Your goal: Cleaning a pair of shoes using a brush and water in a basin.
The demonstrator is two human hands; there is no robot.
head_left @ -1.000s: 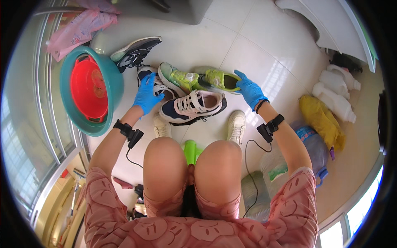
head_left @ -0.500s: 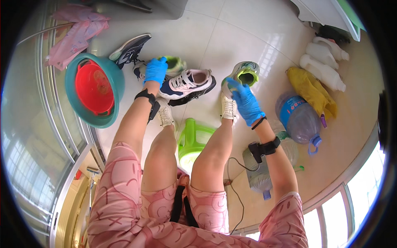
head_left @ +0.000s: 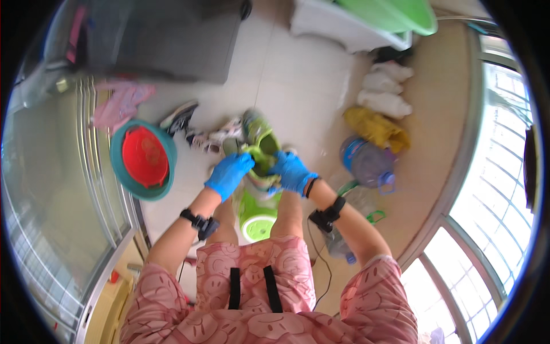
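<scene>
Two pale sneakers with bright green collars are held close together between my hands, above a green plastic stool (head_left: 243, 213). The farther sneaker (head_left: 255, 121) has its toe pointing away from me; the nearer one (head_left: 264, 182) overlaps it, and blur hides where they meet. My left hand (head_left: 229, 176), in a blue glove, has its fingers closed on the nearer sneaker's green collar. Also gloved in blue, my right hand (head_left: 294, 174) grips the right side at the collars. Beyond my left hand, other sneakers (head_left: 220, 135) and a dark sneaker (head_left: 180, 117) rest on the floor.
At left, a red basin (head_left: 144, 156) sits inside a teal basin (head_left: 121, 179), near a pink bag (head_left: 121, 103). Along the right lie a large plastic bottle (head_left: 369, 164), a yellow bag (head_left: 366, 127) and white bottles (head_left: 385, 103). A cable (head_left: 328, 269) trails across the floor.
Both hands have come inward, bringing the two green-lined sneakers together in front of me and off the floor. My head view has tilted up, showing more of the far floor.
</scene>
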